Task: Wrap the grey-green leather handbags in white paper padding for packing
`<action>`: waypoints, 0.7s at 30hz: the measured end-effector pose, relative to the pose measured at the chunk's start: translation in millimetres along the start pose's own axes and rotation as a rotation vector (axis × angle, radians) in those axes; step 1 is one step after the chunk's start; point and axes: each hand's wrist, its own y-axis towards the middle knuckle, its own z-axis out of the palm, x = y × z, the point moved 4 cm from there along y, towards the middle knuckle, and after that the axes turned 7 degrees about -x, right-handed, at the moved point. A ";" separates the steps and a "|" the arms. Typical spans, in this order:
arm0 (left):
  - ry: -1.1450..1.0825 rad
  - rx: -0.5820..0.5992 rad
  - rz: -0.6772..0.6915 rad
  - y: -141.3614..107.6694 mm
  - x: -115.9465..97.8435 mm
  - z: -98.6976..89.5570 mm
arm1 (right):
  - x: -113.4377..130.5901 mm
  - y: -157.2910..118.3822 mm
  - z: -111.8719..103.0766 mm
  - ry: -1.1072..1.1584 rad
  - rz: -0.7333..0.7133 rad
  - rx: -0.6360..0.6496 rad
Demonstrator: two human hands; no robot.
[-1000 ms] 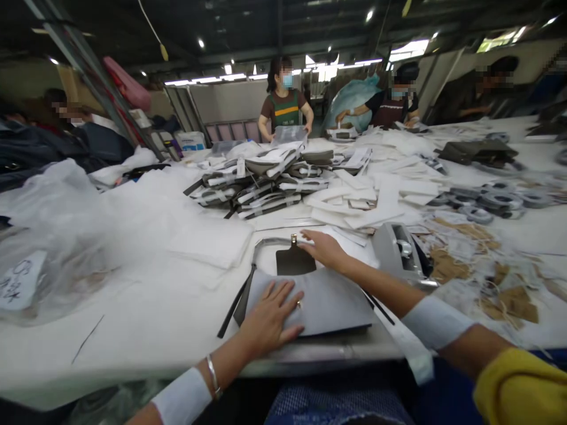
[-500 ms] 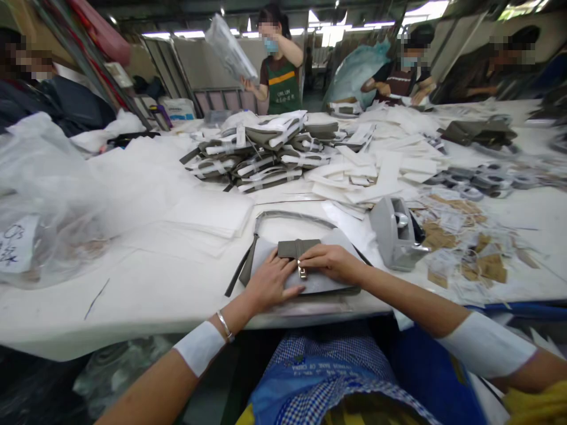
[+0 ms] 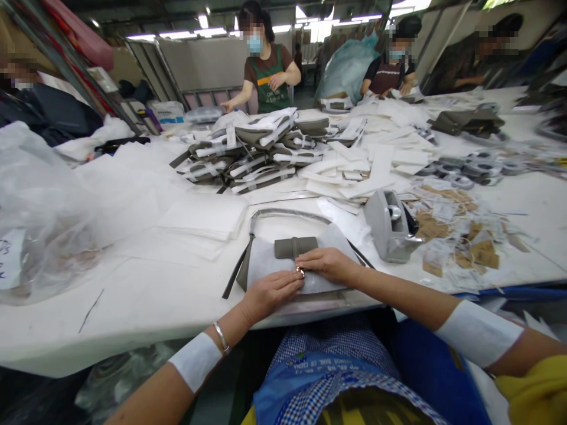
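Note:
A grey-green handbag point(image 3: 243, 275) lies in front of me, its front covered by a thin whitish sheet point(image 3: 266, 260). Its wrapped shoulder strap point(image 3: 290, 212) arches away on the table, and a short flap point(image 3: 283, 248) shows above the sheet. The fingers of my left hand point(image 3: 271, 293) are stretched out low on the bag, tips touching the shiny metal clasp point(image 3: 300, 273). From the other side my right hand point(image 3: 330, 265) has its fingers closed at the clasp below the flap. Its thumb is mostly hidden.
A grey tape dispenser point(image 3: 387, 227) stands right of the bag, beside scattered brown tags point(image 3: 485, 252). Wrapped bags point(image 3: 261, 156) are piled beyond, with white sheets point(image 3: 199, 215) to the left. A clear plastic bag point(image 3: 48, 218) sits far left. Co-workers point(image 3: 270, 77) are across the table.
My left hand has drawn down off the flap, its fingertips now at the clasp. My right hand has lowered slightly. A co-worker across the table has put down a plastic-wrapped bundle.

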 end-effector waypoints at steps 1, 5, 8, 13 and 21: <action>-0.022 -0.003 -0.026 0.8 -0.2 0.0 | 0.8 4.4 -1.8 -0.040 0.006 0.034; -0.078 0.013 -0.101 1.6 -2.4 0.8 | 7.3 24.6 -10.8 -0.148 -0.049 0.175; -0.022 -0.013 -0.078 -1.3 -0.3 2.5 | 8.2 33.1 -12.2 -0.184 -0.106 0.247; 0.069 -0.044 0.059 -6.1 7.6 8.5 | 9.9 37.0 -8.9 -0.313 -0.071 0.227; 0.144 -0.070 0.181 -9.7 11.5 11.4 | 38.0 -17.2 -59.3 -0.233 0.315 -0.080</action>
